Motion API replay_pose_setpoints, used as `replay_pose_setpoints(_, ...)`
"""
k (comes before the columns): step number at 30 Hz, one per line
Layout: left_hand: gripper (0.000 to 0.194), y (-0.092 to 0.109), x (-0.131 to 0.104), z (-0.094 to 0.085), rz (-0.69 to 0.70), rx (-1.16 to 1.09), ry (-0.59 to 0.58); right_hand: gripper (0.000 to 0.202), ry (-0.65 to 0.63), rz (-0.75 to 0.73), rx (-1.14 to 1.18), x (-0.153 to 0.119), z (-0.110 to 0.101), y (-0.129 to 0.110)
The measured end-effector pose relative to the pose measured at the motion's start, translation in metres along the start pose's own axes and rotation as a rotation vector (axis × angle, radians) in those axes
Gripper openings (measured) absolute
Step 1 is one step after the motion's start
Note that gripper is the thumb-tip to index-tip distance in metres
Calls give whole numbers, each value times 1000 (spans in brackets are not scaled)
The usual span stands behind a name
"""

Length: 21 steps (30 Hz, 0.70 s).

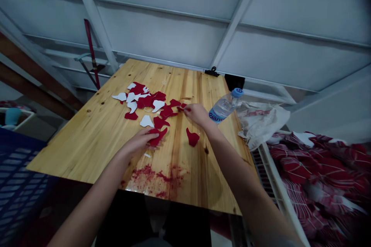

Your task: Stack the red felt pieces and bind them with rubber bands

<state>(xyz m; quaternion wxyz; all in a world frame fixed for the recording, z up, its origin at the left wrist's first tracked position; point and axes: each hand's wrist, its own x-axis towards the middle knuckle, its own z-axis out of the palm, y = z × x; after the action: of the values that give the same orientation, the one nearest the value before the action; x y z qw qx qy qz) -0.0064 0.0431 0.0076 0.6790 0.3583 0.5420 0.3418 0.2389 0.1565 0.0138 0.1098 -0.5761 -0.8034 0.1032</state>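
Note:
My left hand (pixel 142 139) holds a red cut piece (pixel 158 137) between thumb and fingers, low over the wooden table (pixel 107 139). Farther right, my right hand (pixel 194 112) pinches a small red piece (pixel 182 107) at the right edge of a loose pile. That pile (pixel 145 101) mixes several red and white pieces of similar curved shape, some overlapping. A white piece (pixel 147 121) lies just beyond my left hand. One red piece (pixel 192 137) lies apart, nearer me than my right hand. Red lint (pixel 158 177) is scattered near the front edge.
A water bottle (pixel 224 106) stands right of my right hand, with a white plastic bag (pixel 261 121) beyond it. A black clip (pixel 211 71) is at the far edge. Bundled red and white items (pixel 321 166) fill a crate at right; a blue basket (pixel 20 173) is at left.

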Motion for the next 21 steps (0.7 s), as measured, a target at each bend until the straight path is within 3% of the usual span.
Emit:
replay_pose_setpoints(4, 24, -4, 8, -1, 93, 119, 45, 26, 158, 94, 191, -45, -15, 9)
replay_pose_setpoints(7, 18, -8, 20, 3, 274, 344, 75, 31, 95, 146, 369, -81, -21, 17)
replay_pose_setpoints(10, 11, -12, 30, 7, 394, 503, 143, 28, 2, 158, 375, -102, -16, 21)
replay_pose_setpoints(14, 15, -16, 31, 11, 510, 678, 340, 16, -47, 150, 308, -104, 1, 16)
replay_pose_setpoints(16, 22, -19, 27, 12, 584, 832, 429, 20, -85, 177, 262, -101, 8, 11)
replay_pose_setpoints(18, 23, -21, 20, 12, 625, 947, 433, 26, -117, 231, 244, -99, 13, 7)
replay_pose_setpoints(21, 22, -24, 8, 13, 643, 939, 372, 27, -131, 293, 281, -100, 16, 3)
